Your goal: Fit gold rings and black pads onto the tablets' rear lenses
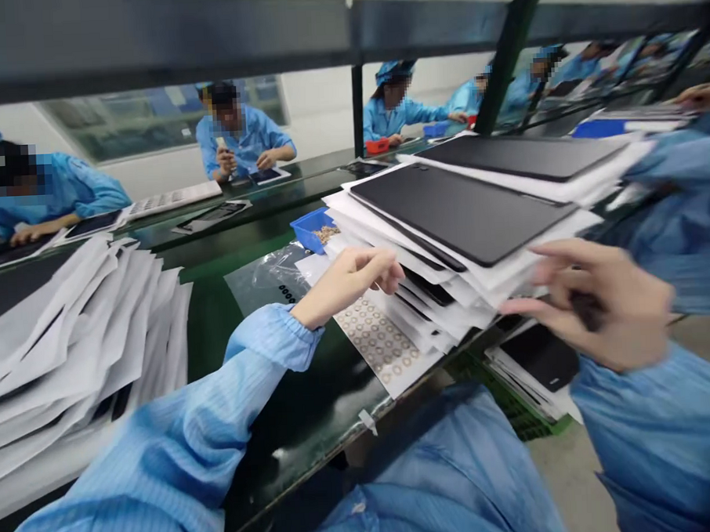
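Observation:
My left hand (355,278) is closed, fingers curled together, above the near left side of a stack of black tablet-shaped panels (464,210) layered with white sheets. Whatever its fingertips may hold is hidden. Below it lies a white sheet of small ring-shaped stickers (382,343). At the stack's near right corner is my right hand (615,302), slightly blurred, thumb and forefinger apart. A dark patch shows by its palm; I cannot tell whether it is an object or shadow. Beyond my left hand, a blue tray (313,228) holds small tan pieces.
White sheets (87,332) form a tall, uneven pile on the left. A clear plastic bag (273,273) lies on the green bench (209,304). Below the bench edge, a green crate (532,423) holds more dark panels. Co-workers in blue sit opposite; a blue sleeve (682,212) is close at right.

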The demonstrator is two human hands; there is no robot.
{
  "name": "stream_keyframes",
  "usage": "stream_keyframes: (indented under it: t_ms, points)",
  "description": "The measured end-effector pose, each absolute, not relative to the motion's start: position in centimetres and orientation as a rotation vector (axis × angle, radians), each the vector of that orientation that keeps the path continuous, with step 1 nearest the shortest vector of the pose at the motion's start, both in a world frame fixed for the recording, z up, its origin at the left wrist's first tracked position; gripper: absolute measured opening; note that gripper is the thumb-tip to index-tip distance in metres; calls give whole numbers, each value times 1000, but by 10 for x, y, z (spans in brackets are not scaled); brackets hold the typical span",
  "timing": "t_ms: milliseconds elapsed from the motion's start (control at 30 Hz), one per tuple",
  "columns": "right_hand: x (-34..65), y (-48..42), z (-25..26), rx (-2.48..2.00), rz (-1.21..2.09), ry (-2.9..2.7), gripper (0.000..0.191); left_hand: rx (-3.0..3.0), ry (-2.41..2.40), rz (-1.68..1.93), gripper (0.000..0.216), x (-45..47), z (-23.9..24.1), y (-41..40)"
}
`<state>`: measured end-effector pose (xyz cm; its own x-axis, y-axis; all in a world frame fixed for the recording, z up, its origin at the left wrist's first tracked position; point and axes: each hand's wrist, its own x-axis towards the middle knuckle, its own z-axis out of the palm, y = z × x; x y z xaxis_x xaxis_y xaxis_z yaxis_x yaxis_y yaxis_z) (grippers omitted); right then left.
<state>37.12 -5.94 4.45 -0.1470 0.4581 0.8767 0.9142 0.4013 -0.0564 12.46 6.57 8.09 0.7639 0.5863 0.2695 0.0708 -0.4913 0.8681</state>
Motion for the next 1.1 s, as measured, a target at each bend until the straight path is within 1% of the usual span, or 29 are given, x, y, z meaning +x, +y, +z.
stream_keyframes:
  t_ms: [67, 200, 300, 333, 433, 500, 633, 733, 800, 900, 1000, 1100]
  points:
    - [365, -59, 48, -1157, -699, -1788, 52, 2002, 489, 651, 34, 129, 88, 58]
    - [363, -45, 56, -1173, -756, -1890, 47, 1891, 515, 590, 38, 137, 95, 51]
    - [368, -41, 54, -1190, -840, -1962, 56, 1897, 597, 487, 47, 138, 92, 59]
    - [370, -40, 52, -1204, -871, -1955, 56, 1901, 621, 429, 50, 137, 89, 63]
    - [377, -36, 46, -1204, -938, -1923, 42, 1846, 619, 300, 57, 134, 82, 75]
    - [382, -32, 44, -1163, -950, -1943, 44, 1794, 584, 295, 57, 133, 80, 79]
    - [393, -25, 43, -1151, -880, -1997, 62, 1729, 534, 387, 53, 138, 79, 76]
    - [397, -23, 45, -1153, -873, -1969, 69, 1653, 517, 454, 44, 144, 76, 71]
    - [396, -21, 52, -1139, -946, -1935, 68, 1617, 515, 486, 39, 149, 73, 70]
    - [392, -16, 70, -1118, -1051, -1831, 60, 1580, 509, 517, 34, 153, 70, 69]
    - [390, -11, 85, -1059, -1078, -1702, 51, 1536, 530, 532, 30, 156, 71, 67]
    - [388, -11, 82, -1031, -990, -1775, 56, 1473, 569, 578, 28, 159, 72, 65]
